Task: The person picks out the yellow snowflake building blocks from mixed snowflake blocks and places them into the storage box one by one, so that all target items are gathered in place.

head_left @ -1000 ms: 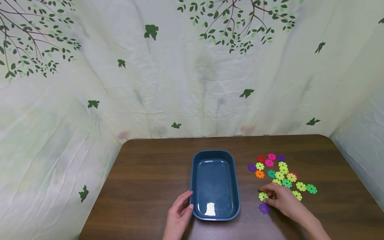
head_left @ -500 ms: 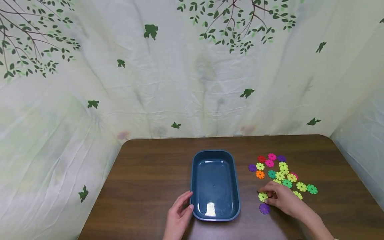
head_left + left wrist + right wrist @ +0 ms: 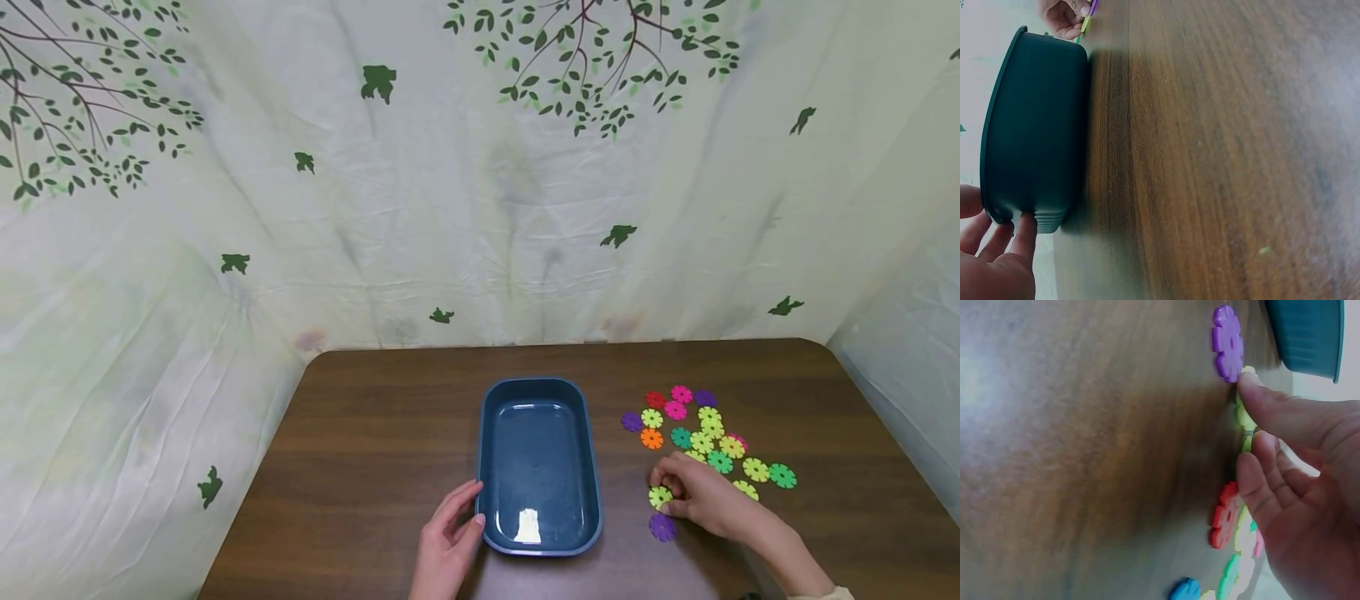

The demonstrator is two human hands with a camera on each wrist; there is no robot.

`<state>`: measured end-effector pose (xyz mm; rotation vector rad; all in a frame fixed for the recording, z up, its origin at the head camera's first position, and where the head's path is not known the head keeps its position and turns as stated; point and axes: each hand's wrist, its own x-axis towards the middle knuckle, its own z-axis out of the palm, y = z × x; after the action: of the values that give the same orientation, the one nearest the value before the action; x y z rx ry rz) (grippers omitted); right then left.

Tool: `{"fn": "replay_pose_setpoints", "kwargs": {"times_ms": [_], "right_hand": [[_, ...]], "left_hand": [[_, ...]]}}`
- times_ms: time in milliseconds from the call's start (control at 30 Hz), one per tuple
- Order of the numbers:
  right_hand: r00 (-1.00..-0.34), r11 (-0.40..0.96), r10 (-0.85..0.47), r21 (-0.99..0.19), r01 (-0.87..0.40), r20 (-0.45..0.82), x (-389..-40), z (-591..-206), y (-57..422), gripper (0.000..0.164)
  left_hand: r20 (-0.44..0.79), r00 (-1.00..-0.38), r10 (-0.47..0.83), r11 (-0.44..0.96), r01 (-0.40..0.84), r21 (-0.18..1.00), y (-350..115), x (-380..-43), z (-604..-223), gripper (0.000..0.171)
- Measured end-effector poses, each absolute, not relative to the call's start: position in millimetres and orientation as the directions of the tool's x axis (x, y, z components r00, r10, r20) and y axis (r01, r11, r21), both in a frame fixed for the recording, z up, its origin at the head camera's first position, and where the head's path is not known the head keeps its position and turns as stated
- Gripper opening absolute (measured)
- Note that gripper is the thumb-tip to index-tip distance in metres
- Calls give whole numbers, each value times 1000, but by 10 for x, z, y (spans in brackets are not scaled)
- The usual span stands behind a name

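In the head view a blue rectangular tray stands on the brown table. At its near left side, my left hand touches the rim and outer wall with relaxed fingertips; the left wrist view shows those fingers against the wall. My right hand is over the loose flower-shaped plastic discs to the tray's right. Its thumb and fingers pinch a yellow flower-shaped disc, low over the table. Just nearer me lies a purple disc, also beside the thumb in the right wrist view. My palm hides part of the pile.
Several more discs lie scattered at the right: orange, red, pink, green and yellow ones. Some overlap. A pale cloth printed with leaves hangs behind the table's far edge.
My right index finger has curled in a little around the yellow disc, which has shifted very slightly toward me. My left hand and the tray have stayed in place.
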<state>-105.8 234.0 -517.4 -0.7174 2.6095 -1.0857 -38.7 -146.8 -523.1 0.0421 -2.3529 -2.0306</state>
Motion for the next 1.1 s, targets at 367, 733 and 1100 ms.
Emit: {"fn": "replay_pose_setpoints", "kwargs": {"times_ms": [367, 733, 1100], "right_hand": [[-877, 642, -479, -672, -369, 25, -984, -5212, 2318, 29], [-888, 620, -453, -689, -375, 75, -920, -5203, 2322, 30], [-914, 623, -368, -684, -379, 171, -838, -5197, 2221, 26]], "left_hand": [[-18, -998, -52, 150, -26, 988, -1472, -367, -5215, 38], [-13, -998, -56, 148, -21, 989, -1464, -369, -5213, 38], [-29, -998, -62, 140, -38, 989, -1457, -366, -5201, 38]]}}
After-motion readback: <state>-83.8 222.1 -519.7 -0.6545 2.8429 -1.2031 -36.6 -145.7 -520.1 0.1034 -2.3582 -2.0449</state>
